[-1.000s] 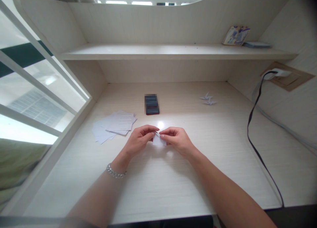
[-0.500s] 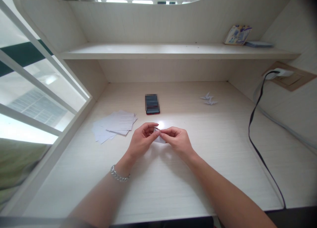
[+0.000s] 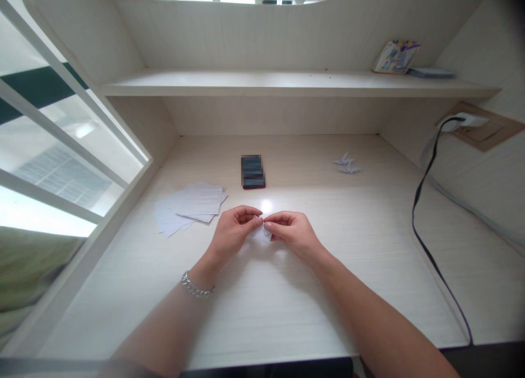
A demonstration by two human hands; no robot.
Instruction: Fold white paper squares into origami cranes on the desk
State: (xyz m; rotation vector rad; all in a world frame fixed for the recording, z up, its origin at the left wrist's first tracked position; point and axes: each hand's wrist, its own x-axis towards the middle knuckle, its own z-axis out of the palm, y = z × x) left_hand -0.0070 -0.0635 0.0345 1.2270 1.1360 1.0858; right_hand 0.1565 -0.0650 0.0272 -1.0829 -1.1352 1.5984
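1. Left hand (image 3: 233, 230) and right hand (image 3: 292, 233) brought together over the middle of the desk (image 3: 287, 307), fingertips meeting.
2. Small white paper (image 3: 260, 233) pinched between them, left fingers curled onto its left edge, right fingers closed on its right edge.
3. Paper mostly hidden by the fingers; folds too small to make out. Held at or just above the desk, cannot tell which.
4. Silver bracelet (image 3: 197, 289) around the left wrist.
5. Loose pile of sheets (image 3: 188, 205) lying flat on the desk, left of the hands and near the left hand, not touching it.
6. Phone (image 3: 252, 172) lying flat beyond the hands, toward the back wall, screen blurred.
7. Bright spot of light on the desk just beyond the fingertips, between the hands and the phone.
8. Two small folded paper figures (image 3: 346, 164) far back on the right, side by side, well apart from the hands.
9. Black cable (image 3: 422, 203) running from a wall plug (image 3: 461, 121) on the right, down across the desk to its front edge.
10. Shelf (image 3: 254, 85) above the desk, with a printed packet (image 3: 396, 56) leaning at its right end.
11. Window bars (image 3: 61, 126) along the left side.
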